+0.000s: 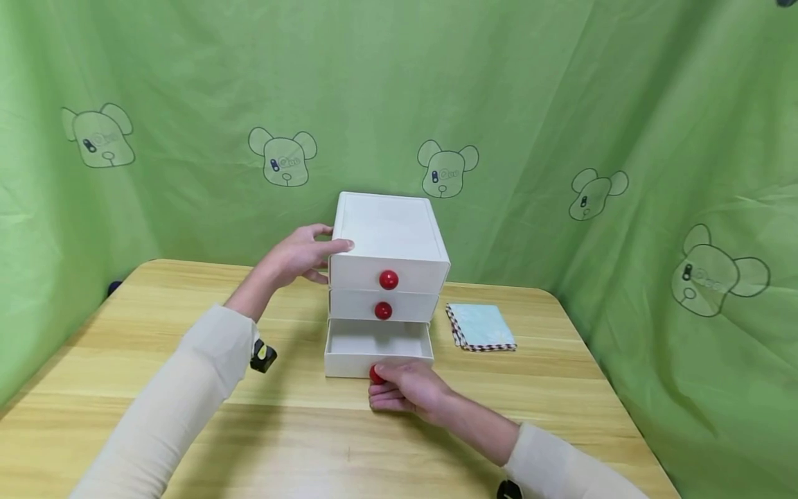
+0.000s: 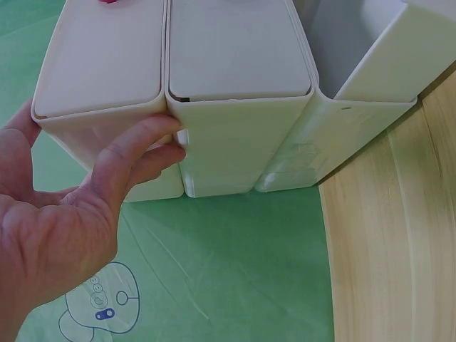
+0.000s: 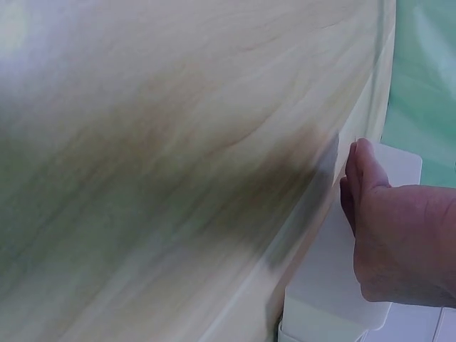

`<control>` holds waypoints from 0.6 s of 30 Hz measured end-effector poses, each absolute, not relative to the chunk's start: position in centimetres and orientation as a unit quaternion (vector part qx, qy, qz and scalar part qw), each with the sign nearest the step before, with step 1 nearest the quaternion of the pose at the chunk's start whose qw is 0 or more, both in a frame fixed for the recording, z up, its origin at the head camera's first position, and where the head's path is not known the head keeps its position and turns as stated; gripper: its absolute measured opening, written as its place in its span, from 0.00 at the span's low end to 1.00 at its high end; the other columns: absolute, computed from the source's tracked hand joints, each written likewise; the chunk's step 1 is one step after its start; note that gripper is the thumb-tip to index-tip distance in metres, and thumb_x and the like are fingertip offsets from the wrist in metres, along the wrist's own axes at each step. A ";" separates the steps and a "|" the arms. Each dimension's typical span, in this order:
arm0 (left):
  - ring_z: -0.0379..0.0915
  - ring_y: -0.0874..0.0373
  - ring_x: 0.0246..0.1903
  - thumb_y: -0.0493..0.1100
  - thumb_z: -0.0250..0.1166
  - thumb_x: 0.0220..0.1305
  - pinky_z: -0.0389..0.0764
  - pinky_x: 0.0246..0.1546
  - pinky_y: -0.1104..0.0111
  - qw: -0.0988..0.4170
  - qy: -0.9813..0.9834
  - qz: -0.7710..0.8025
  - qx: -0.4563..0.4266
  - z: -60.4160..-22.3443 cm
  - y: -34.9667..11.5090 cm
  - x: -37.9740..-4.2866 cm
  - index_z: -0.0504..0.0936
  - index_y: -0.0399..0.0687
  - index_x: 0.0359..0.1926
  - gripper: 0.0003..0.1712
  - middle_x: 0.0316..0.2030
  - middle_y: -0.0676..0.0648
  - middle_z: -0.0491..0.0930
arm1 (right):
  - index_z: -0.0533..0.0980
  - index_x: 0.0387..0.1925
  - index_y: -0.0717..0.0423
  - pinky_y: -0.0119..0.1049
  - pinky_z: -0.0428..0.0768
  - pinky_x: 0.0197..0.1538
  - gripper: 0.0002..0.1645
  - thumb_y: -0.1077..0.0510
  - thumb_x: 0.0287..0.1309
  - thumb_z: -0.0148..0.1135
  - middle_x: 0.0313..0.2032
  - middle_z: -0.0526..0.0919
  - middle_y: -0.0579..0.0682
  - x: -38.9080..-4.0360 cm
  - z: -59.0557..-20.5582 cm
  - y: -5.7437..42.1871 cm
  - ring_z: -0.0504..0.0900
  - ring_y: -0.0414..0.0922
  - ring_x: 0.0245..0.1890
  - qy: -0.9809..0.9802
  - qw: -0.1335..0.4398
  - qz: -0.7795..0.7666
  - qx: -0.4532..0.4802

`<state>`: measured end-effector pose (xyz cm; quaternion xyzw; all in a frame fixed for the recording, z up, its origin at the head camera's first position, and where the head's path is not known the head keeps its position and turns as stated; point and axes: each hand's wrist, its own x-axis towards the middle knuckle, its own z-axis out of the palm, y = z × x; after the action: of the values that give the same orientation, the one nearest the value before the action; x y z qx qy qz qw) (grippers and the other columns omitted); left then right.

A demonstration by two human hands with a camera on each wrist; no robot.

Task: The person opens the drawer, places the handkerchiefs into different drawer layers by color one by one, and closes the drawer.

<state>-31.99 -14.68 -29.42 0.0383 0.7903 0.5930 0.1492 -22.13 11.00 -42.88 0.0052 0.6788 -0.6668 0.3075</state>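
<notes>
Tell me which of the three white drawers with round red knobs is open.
The bottom white rectangular drawer, whose round red knob the right hand touches. It is pulled out, showing its inside; the white top drawer and white middle drawer are closed.

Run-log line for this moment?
left hand: touching white cabinet; right hand: holding lowest red knob; bottom drawer: open; upper drawers: closed; cloth: right of white cabinet
</notes>
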 end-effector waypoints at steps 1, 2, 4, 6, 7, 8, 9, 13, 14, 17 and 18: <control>0.72 0.34 0.64 0.54 0.65 0.70 0.90 0.47 0.59 0.149 0.790 0.593 0.039 -29.4 -14.7 -32.0 0.47 0.42 0.80 0.51 0.63 0.34 0.74 | 0.73 0.58 0.75 0.43 0.89 0.53 0.24 0.57 0.74 0.55 0.44 0.85 0.67 -22.1 -42.9 11.0 0.89 0.49 0.38 0.679 0.307 -0.667 0.005; 0.72 0.34 0.64 0.54 0.65 0.70 0.90 0.47 0.59 0.148 0.790 0.594 0.040 -29.5 -14.7 -32.0 0.47 0.42 0.80 0.51 0.63 0.34 0.74 | 0.73 0.58 0.75 0.43 0.89 0.53 0.24 0.56 0.73 0.56 0.44 0.85 0.67 -22.1 -42.8 11.0 0.89 0.49 0.38 0.679 0.308 -0.667 0.007; 0.71 0.34 0.64 0.54 0.65 0.70 0.90 0.48 0.59 0.148 0.789 0.595 0.042 -29.5 -14.7 -32.0 0.47 0.42 0.80 0.51 0.63 0.34 0.74 | 0.73 0.58 0.74 0.43 0.89 0.52 0.24 0.56 0.73 0.57 0.44 0.85 0.67 -22.0 -42.7 11.0 0.89 0.49 0.38 0.678 0.309 -0.667 0.008; 0.71 0.33 0.65 0.54 0.65 0.70 0.90 0.48 0.58 0.147 0.789 0.595 0.042 -29.5 -14.7 -32.0 0.47 0.42 0.80 0.51 0.63 0.34 0.74 | 0.73 0.58 0.74 0.43 0.89 0.52 0.24 0.56 0.73 0.57 0.45 0.85 0.67 -21.9 -42.7 10.9 0.89 0.49 0.38 0.678 0.312 -0.665 0.007; 0.72 0.34 0.64 0.54 0.65 0.70 0.90 0.48 0.58 0.147 0.789 0.595 0.042 -29.5 -14.6 -32.0 0.47 0.42 0.80 0.51 0.63 0.34 0.74 | 0.73 0.58 0.74 0.43 0.89 0.52 0.24 0.56 0.73 0.57 0.44 0.85 0.67 -21.8 -42.6 10.9 0.89 0.49 0.38 0.678 0.314 -0.664 0.007; 0.72 0.34 0.64 0.54 0.65 0.70 0.90 0.48 0.58 0.147 0.789 0.595 0.042 -29.5 -14.6 -32.0 0.47 0.42 0.80 0.51 0.63 0.34 0.74 | 0.73 0.58 0.74 0.43 0.89 0.52 0.24 0.56 0.72 0.57 0.44 0.85 0.67 -21.7 -42.6 10.9 0.89 0.49 0.38 0.678 0.315 -0.664 0.007; 0.72 0.34 0.64 0.54 0.65 0.70 0.90 0.48 0.58 0.147 0.789 0.596 0.042 -29.5 -14.6 -32.0 0.47 0.42 0.80 0.51 0.64 0.34 0.74 | 0.73 0.58 0.74 0.42 0.89 0.52 0.24 0.56 0.73 0.57 0.44 0.85 0.67 -21.7 -42.6 10.9 0.89 0.48 0.38 0.680 0.316 -0.661 0.005; 0.72 0.34 0.64 0.54 0.65 0.70 0.90 0.48 0.59 0.148 0.788 0.596 0.042 -29.5 -14.6 -32.0 0.46 0.42 0.80 0.51 0.63 0.33 0.74 | 0.73 0.58 0.73 0.42 0.90 0.51 0.24 0.56 0.73 0.57 0.44 0.85 0.66 -21.3 -42.6 11.1 0.89 0.48 0.37 0.683 0.317 -0.658 0.008; 0.72 0.34 0.64 0.53 0.65 0.70 0.90 0.48 0.58 0.148 0.788 0.597 0.042 -29.6 -14.6 -32.1 0.46 0.42 0.80 0.51 0.63 0.33 0.74 | 0.73 0.58 0.73 0.42 0.90 0.51 0.24 0.56 0.73 0.57 0.44 0.85 0.66 -21.1 -42.6 11.1 0.89 0.48 0.37 0.683 0.318 -0.657 0.009; 0.71 0.33 0.64 0.53 0.65 0.70 0.90 0.48 0.58 0.149 0.787 0.598 0.042 -29.7 -14.7 -32.2 0.46 0.42 0.80 0.51 0.63 0.33 0.74 | 0.73 0.58 0.72 0.42 0.90 0.51 0.24 0.56 0.73 0.57 0.44 0.86 0.66 -20.7 -42.6 11.3 0.89 0.48 0.37 0.682 0.324 -0.656 0.009; 0.71 0.33 0.65 0.53 0.65 0.71 0.90 0.48 0.58 0.149 0.786 0.598 0.042 -29.7 -14.7 -32.2 0.46 0.41 0.80 0.51 0.64 0.33 0.73 | 0.73 0.58 0.72 0.42 0.90 0.51 0.24 0.56 0.73 0.57 0.44 0.86 0.66 -20.5 -42.6 11.4 0.90 0.48 0.37 0.680 0.325 -0.657 0.008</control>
<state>-32.21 -14.66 -29.72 0.0424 0.7863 0.5981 0.1491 -20.52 11.37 -42.57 0.0081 0.6803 -0.6567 0.3253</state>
